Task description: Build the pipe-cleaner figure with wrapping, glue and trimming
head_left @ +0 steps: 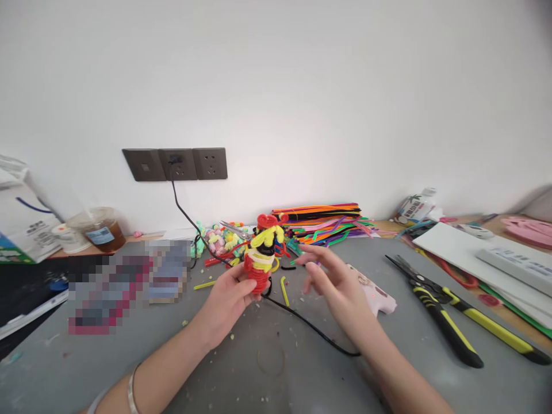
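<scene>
My left hand [229, 297] grips the red base of a small pipe-cleaner figure [263, 251], red and yellow with a black band, and holds it upright above the grey table [241, 368]. My right hand [334, 280] hovers just right of the figure with its fingers stretched out and apart, holding nothing. Short cut pieces of yellow, red and black pipe cleaner [284, 289] lie on the table beneath the figure.
A stack of coloured pipe cleaners [323, 224] lies against the wall. A pink glue gun [377, 296] with a black cord [310, 328] rests by my right hand. Yellow-handled pliers [444, 307], scissors [235, 229], a power strip [515, 264], a drink cup [101, 229].
</scene>
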Demonstrator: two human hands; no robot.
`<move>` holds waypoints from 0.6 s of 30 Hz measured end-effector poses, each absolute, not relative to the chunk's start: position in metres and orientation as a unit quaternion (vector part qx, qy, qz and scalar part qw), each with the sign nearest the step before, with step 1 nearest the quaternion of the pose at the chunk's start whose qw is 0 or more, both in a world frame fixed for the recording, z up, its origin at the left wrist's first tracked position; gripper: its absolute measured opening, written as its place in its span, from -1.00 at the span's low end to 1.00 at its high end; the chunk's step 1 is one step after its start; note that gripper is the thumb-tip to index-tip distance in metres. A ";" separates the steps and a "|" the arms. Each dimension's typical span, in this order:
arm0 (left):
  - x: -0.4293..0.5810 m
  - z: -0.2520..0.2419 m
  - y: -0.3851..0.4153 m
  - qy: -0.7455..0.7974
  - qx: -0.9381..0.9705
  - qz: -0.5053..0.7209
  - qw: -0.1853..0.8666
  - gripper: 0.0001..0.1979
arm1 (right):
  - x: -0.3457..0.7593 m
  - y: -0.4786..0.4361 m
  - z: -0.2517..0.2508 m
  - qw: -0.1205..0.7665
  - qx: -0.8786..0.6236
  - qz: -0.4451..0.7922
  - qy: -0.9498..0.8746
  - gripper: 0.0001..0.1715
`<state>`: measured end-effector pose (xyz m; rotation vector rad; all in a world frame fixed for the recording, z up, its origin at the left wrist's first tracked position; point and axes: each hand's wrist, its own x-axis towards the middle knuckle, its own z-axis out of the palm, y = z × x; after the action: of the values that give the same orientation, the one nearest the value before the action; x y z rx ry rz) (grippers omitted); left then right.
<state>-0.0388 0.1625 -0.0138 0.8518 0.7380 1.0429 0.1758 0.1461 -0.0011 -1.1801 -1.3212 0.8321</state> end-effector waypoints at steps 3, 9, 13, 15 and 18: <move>-0.039 -0.010 0.160 0.306 0.369 0.438 0.761 -0.71 | 0.215 0.115 -0.007 0.515 -0.624 0.200 -0.553 -0.54; -0.038 -0.010 0.156 0.289 0.356 0.406 0.790 -0.72 | 0.254 0.085 -0.032 0.260 -0.735 0.220 -0.586 -0.46; -0.041 -0.013 0.157 0.277 0.342 0.409 0.799 -0.75 | 0.249 0.084 -0.034 0.234 -0.738 0.214 -0.596 -0.49; -0.041 -0.013 0.157 0.274 0.335 0.413 0.802 -0.74 | 0.249 0.082 -0.035 0.250 -0.737 0.226 -0.586 -0.51; -0.039 -0.012 0.157 0.280 0.341 0.421 0.792 -0.76 | 0.253 0.075 -0.044 0.317 -0.729 0.285 -0.536 -0.49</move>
<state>-0.0394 0.1568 -0.0115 0.7331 0.6033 0.9056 0.2532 0.0753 -0.0441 -1.9181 -1.4108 0.7503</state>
